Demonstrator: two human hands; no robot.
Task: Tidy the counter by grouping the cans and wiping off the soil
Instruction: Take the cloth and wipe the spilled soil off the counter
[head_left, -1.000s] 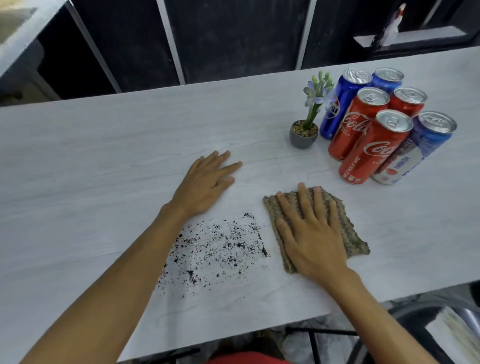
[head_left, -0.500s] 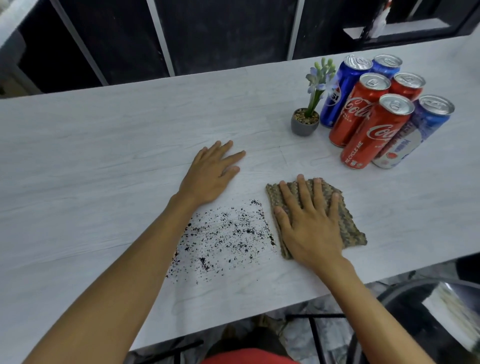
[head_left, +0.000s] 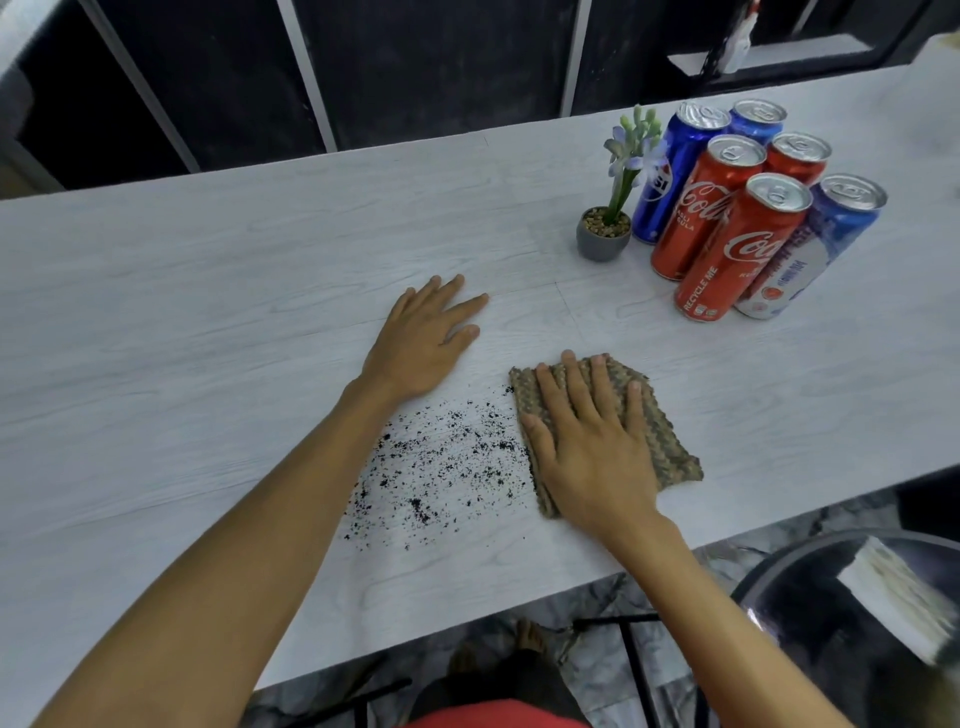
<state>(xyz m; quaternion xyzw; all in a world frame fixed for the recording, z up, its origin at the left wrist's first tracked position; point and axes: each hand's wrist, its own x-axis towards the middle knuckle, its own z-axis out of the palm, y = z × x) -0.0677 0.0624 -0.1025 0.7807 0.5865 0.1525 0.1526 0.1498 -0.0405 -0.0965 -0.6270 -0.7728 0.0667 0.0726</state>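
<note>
Counter (head_left: 208, 291): pale wood-grain top, spans whole view.
Can cluster (head_left: 748, 208): six cans upright, packed touching at far right, three red, three blue.
Left hand (head_left: 421, 338): flat on counter, fingers straight and spread, holding nothing, just beyond soil.
Right hand (head_left: 587, 447): flat, fingers extended, pressing down on cloth, no curl round it.
Cloth (head_left: 670, 452): brown woven, folded, under right hand, left edge touching soil patch.
Soil (head_left: 441, 467): dark crumbs scattered near front edge, between forearms.
Potted plant (head_left: 605, 234): small grey pot, just left of cans.
</note>
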